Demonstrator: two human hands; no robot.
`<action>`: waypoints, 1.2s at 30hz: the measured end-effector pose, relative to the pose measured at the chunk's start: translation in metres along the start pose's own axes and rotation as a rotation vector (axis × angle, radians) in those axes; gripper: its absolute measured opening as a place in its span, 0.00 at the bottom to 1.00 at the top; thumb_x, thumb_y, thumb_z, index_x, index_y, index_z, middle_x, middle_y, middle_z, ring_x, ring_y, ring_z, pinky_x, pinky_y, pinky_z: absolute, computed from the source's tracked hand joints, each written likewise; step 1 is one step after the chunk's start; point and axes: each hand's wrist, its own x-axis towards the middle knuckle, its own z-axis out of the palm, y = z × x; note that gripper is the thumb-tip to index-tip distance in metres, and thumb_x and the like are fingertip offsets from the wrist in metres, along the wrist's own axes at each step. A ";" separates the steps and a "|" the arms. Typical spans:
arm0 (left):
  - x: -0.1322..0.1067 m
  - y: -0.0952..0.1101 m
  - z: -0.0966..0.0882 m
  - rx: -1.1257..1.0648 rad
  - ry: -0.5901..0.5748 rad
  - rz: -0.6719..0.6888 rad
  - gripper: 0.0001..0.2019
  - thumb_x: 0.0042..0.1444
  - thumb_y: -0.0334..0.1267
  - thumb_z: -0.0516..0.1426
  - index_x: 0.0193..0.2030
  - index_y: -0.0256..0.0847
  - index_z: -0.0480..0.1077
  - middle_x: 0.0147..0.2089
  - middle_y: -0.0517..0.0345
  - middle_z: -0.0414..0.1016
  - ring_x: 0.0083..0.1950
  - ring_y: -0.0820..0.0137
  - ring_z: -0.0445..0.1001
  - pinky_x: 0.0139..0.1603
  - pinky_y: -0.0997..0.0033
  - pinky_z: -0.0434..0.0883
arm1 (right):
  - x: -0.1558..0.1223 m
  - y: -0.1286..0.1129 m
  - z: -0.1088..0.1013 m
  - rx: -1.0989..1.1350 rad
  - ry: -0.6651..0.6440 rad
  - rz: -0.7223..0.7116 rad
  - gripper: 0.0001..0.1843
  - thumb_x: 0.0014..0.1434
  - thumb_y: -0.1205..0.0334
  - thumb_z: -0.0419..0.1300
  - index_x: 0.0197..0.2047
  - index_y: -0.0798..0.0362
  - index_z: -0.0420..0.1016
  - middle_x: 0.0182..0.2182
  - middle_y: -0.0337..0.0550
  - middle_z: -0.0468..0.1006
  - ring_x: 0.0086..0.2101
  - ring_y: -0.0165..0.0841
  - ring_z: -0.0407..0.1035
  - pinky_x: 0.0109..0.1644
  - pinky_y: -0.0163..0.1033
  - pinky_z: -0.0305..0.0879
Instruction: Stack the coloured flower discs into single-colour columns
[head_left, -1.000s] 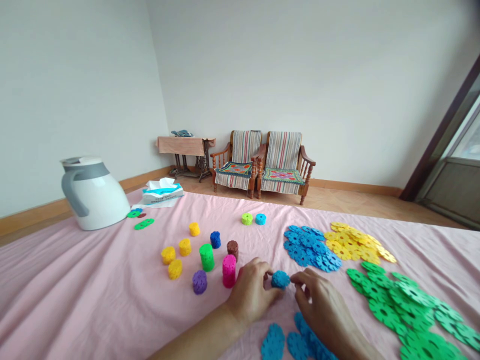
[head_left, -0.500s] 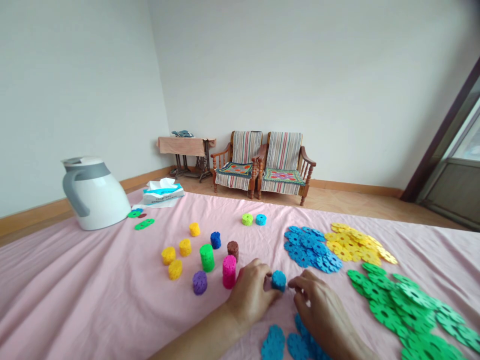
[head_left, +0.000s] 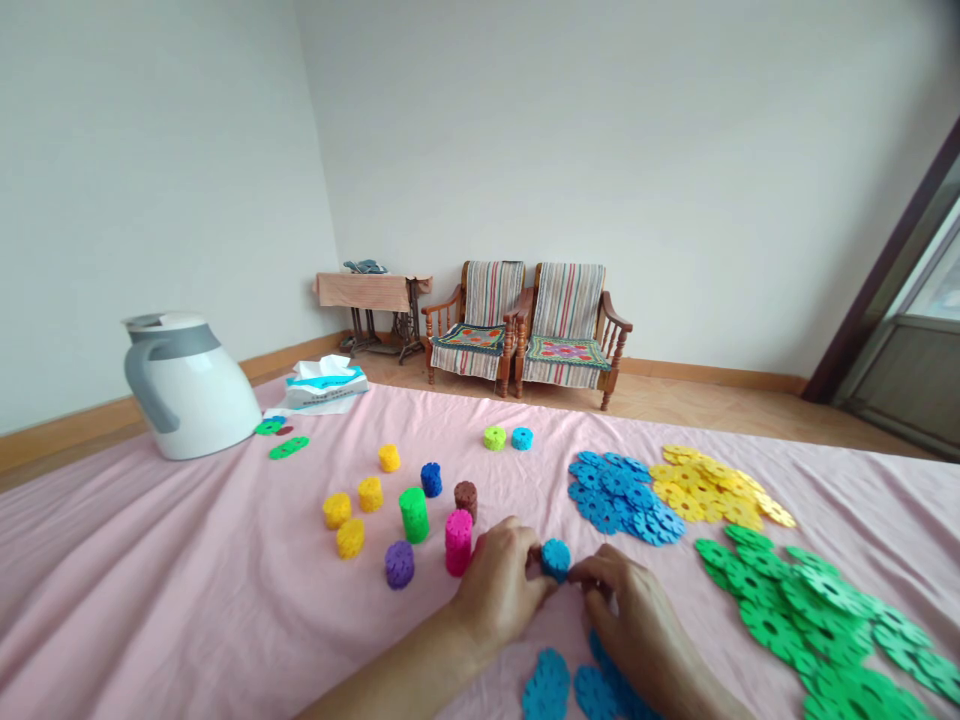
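A short stack of blue notched plastic discs [head_left: 556, 559] stands a little tilted between my hands. My left hand [head_left: 504, 578] curls round its left side, with thumb and fingers gripping it. At its lower right edge are the pinched fingertips of my right hand [head_left: 626, 597]; whatever lies between them is too small to make out. Loose blue discs [head_left: 547, 685] lie below my hands, partly covered by my right forearm. Just left of my left hand rise a pink disc stack [head_left: 458, 543] and a brown one [head_left: 466, 498].
Farther left stand green [head_left: 413, 515], purple [head_left: 400, 565], dark blue [head_left: 431, 479] and several yellow stacks [head_left: 350, 538]. Blue [head_left: 619, 492], yellow [head_left: 701, 485] and green disc piles [head_left: 806, 605] spread rightward. A white jug [head_left: 202, 390] and tissue box [head_left: 326, 387] are at the back left.
The blue stack has shifted slightly left and tilted. My right hand has moved left, so its fingertips now meet the stack. My left hand has barely moved.
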 end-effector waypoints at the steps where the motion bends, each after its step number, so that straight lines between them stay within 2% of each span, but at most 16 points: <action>1: 0.000 0.000 0.000 -0.001 0.002 -0.004 0.05 0.43 0.34 0.63 0.24 0.39 0.69 0.30 0.61 0.68 0.32 0.70 0.68 0.30 0.73 0.58 | 0.000 0.000 0.000 0.002 -0.002 -0.002 0.19 0.50 0.73 0.47 0.30 0.52 0.78 0.30 0.43 0.77 0.34 0.33 0.72 0.40 0.35 0.63; 10: 0.000 0.005 -0.005 -0.045 -0.003 -0.037 0.08 0.41 0.35 0.65 0.28 0.40 0.71 0.31 0.62 0.69 0.32 0.70 0.68 0.31 0.74 0.59 | -0.001 0.003 0.005 -0.032 0.060 -0.017 0.18 0.50 0.76 0.46 0.32 0.53 0.76 0.32 0.44 0.75 0.35 0.32 0.71 0.40 0.35 0.63; 18: 0.001 0.007 -0.006 -0.034 -0.006 -0.016 0.06 0.43 0.33 0.63 0.24 0.39 0.69 0.28 0.64 0.68 0.30 0.72 0.67 0.29 0.75 0.57 | -0.002 0.004 0.008 -0.148 0.035 -0.083 0.18 0.53 0.75 0.44 0.33 0.53 0.74 0.34 0.45 0.74 0.35 0.33 0.71 0.41 0.36 0.63; 22: 0.000 0.008 -0.006 -0.052 0.000 -0.021 0.05 0.44 0.33 0.64 0.26 0.39 0.70 0.29 0.62 0.69 0.31 0.71 0.69 0.30 0.74 0.60 | -0.001 0.005 0.001 -0.117 0.046 -0.066 0.17 0.53 0.74 0.46 0.34 0.53 0.74 0.33 0.44 0.74 0.34 0.32 0.71 0.39 0.35 0.63; 25: 0.000 0.009 -0.006 -0.125 0.030 -0.025 0.14 0.40 0.36 0.68 0.36 0.40 0.73 0.34 0.60 0.72 0.36 0.68 0.71 0.36 0.72 0.64 | -0.003 -0.003 -0.017 -0.042 -0.077 -0.045 0.14 0.51 0.73 0.48 0.32 0.52 0.74 0.29 0.40 0.74 0.31 0.31 0.70 0.36 0.34 0.63; 27: -0.001 0.010 -0.006 -0.175 0.052 -0.017 0.22 0.37 0.38 0.70 0.41 0.41 0.73 0.38 0.59 0.72 0.40 0.66 0.71 0.41 0.71 0.66 | -0.007 -0.014 -0.033 -0.010 -0.279 -0.061 0.11 0.49 0.72 0.51 0.28 0.52 0.74 0.28 0.39 0.75 0.31 0.31 0.70 0.36 0.33 0.63; 30: -0.001 0.011 -0.007 -0.225 0.061 0.006 0.23 0.37 0.38 0.71 0.43 0.41 0.73 0.41 0.57 0.72 0.43 0.65 0.71 0.44 0.69 0.66 | -0.016 -0.030 -0.055 -0.038 -0.447 -0.066 0.15 0.41 0.73 0.57 0.34 0.51 0.75 0.37 0.42 0.77 0.38 0.34 0.70 0.43 0.35 0.64; 33: 0.000 0.011 -0.007 -0.248 0.048 0.025 0.23 0.38 0.38 0.71 0.43 0.41 0.74 0.40 0.58 0.72 0.40 0.66 0.72 0.42 0.70 0.67 | -0.023 -0.039 -0.065 -0.100 -0.488 -0.168 0.23 0.39 0.75 0.58 0.40 0.49 0.77 0.43 0.45 0.77 0.44 0.39 0.69 0.52 0.39 0.61; 36: 0.001 0.011 -0.006 -0.254 0.029 0.034 0.20 0.40 0.36 0.70 0.42 0.42 0.74 0.38 0.59 0.70 0.35 0.69 0.71 0.37 0.72 0.67 | -0.025 -0.041 -0.063 -0.146 -0.481 -0.219 0.24 0.40 0.75 0.57 0.41 0.48 0.77 0.45 0.46 0.76 0.47 0.41 0.68 0.55 0.43 0.59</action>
